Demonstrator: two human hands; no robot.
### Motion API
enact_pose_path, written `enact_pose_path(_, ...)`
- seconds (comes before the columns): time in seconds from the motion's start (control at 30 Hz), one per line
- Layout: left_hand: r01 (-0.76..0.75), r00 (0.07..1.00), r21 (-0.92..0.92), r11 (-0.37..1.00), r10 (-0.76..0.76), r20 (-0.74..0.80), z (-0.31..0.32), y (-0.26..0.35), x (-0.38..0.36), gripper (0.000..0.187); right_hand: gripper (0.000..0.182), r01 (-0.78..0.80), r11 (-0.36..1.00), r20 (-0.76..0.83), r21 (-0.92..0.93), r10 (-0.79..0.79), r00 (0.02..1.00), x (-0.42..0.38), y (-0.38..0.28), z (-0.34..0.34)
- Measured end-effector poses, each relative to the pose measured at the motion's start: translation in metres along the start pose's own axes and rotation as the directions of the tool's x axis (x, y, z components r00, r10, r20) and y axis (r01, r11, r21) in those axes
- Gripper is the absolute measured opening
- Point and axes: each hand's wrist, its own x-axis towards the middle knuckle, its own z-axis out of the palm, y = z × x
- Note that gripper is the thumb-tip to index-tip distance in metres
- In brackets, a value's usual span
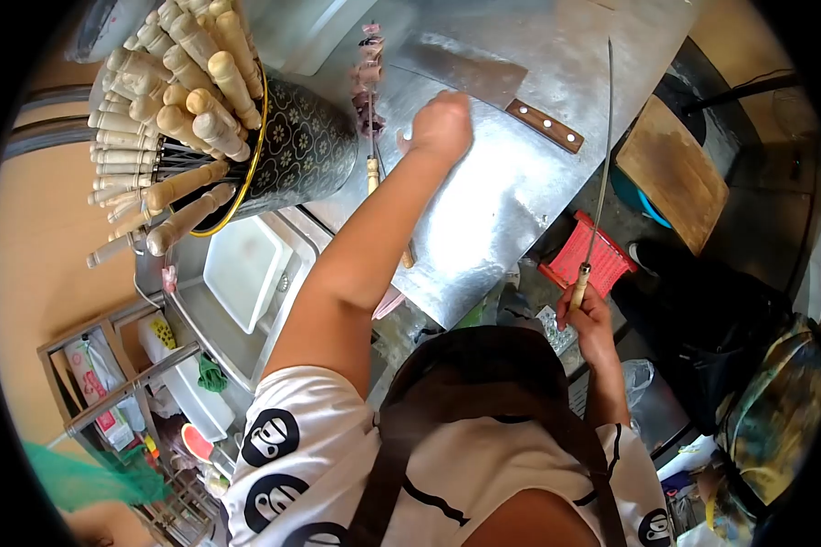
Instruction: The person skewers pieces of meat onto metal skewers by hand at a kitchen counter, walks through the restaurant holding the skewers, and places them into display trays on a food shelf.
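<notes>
My right hand (pixel 590 314) is closed round the wooden handle of a long metal skewer (pixel 602 173), which points up and away with a bare rod. My left hand (pixel 442 126) is closed low over the metal table, its fingertips hidden and slightly blurred. Beside it lies a cleaver (pixel 470 77) with a brown riveted handle. To the left of that hand, a skewer threaded with meat pieces (pixel 368 77) lies on the table. Another wooden handle (pixel 408 259) shows partly behind my left forearm.
A dark flowered bucket (pixel 306 137) holds many wooden-handled skewers (pixel 192 82) at the left. Below it is a metal sink (pixel 201 305) with a white tray (pixel 242 273). A red plastic basket (pixel 586 255) and a wooden board (pixel 673 173) stand beyond the table's right edge.
</notes>
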Motion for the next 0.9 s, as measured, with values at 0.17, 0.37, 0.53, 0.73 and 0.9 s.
enact_pose_path(0.17,0.353,0.874,-0.888,-0.295,-0.234,0.425,-0.024,-0.005,-0.031,0.017,0.006,0.027,1.0,0.017,0.009,-0.028,0.999,-0.013,0.005,0.001)
enact_pose_path(0.37,0.22,0.824,-0.919,-0.328,-0.441,0.355,-0.038,0.002,-0.065,0.016,0.021,0.126,0.971,-0.073,-0.203,-0.143,0.987,-0.04,0.029,0.009)
enact_pose_path(0.53,0.184,0.787,-0.872,-0.454,-0.464,0.407,-0.031,-0.026,-0.084,0.018,0.013,-0.003,0.992,-0.121,-0.126,-0.012,0.993,-0.063,0.041,0.019)
enact_pose_path(0.73,0.144,0.81,-0.765,-0.627,-0.37,0.455,-0.032,-0.032,-0.099,0.023,0.013,0.043,0.987,-0.125,-0.156,-0.063,0.99,-0.071,0.054,0.024)
enact_pose_path(0.9,0.281,0.752,-0.907,-0.314,-0.515,0.412,-0.047,-0.028,-0.105,0.019,0.012,-0.002,0.983,-0.13,-0.183,-0.022,0.991,-0.071,0.058,0.025)
